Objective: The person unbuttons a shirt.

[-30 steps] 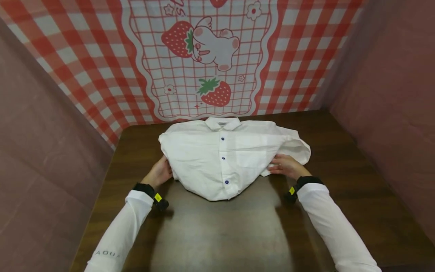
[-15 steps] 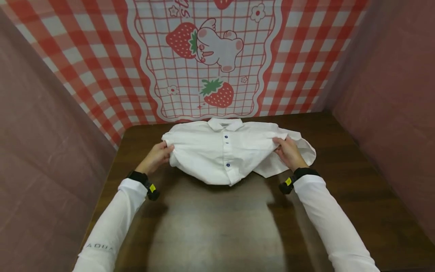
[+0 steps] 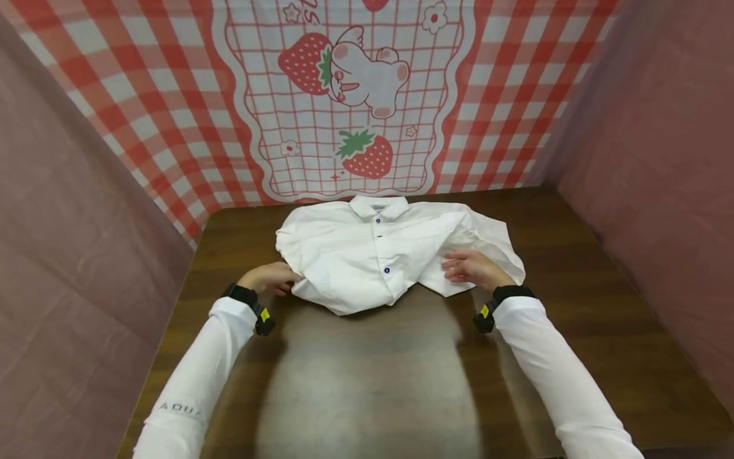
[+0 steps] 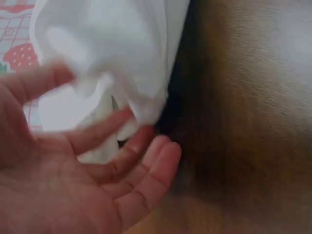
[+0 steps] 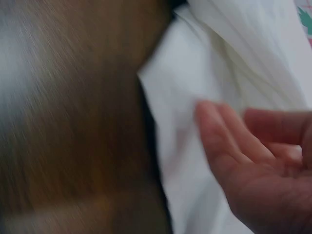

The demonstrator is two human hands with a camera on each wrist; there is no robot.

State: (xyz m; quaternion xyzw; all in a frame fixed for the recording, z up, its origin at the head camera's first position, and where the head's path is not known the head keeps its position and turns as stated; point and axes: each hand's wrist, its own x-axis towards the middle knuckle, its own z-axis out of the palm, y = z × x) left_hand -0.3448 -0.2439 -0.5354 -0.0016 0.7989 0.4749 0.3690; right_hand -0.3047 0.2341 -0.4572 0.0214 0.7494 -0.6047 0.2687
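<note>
Handling the white shirt (image 3: 338,255) neatly is probably requiring even, matched movement at both sides, keeping the buttons (image 3: 387,270) aligned. The left hand (image 3: 268,277) is lying loose-fingered at its left edge, the right hand (image 3: 476,268) over its right side; neither is grasping. The shirt is lying across the table's (image 3: 573,306) far part, collar (image 3: 362,205) pointing away, long axis running left to right.

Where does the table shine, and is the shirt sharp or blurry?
Head view: the brown wooden table has a broad pale sheen, and the white collared fabric shirt looks fairly clear; left wrist view: sheen upper right, shirt blurred; right wrist view: sheen upper left, shirt soft.
</note>
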